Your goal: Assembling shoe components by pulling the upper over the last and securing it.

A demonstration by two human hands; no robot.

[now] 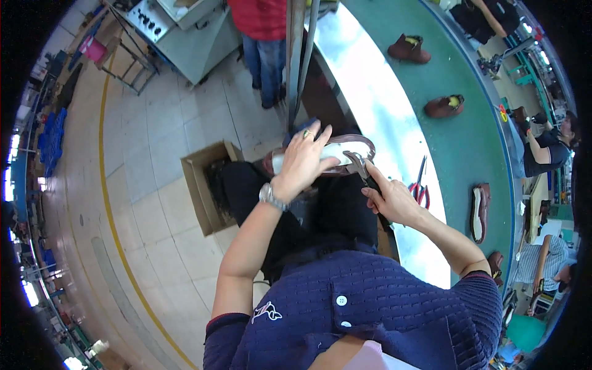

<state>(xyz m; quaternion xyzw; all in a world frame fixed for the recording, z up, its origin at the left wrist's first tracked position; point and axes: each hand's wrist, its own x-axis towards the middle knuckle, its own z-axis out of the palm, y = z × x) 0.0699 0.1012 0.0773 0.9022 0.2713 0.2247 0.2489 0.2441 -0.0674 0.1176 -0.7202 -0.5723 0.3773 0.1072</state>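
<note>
Left hand (304,159) clasps a brown shoe (333,154), right hand (388,198) grips pliers (359,165) — beside a green conveyor (475,142), tiled floor (142,185).

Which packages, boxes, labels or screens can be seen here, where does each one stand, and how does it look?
Cardboard box: on the tiled floor to the left of the person's knees, open at the top, brown, rectangular; its inside is dark.
Pink box-like thing: far upper left beside a metal frame, small; too small to tell more.
Labels, signs or screens: none can be made out clearly.
</note>
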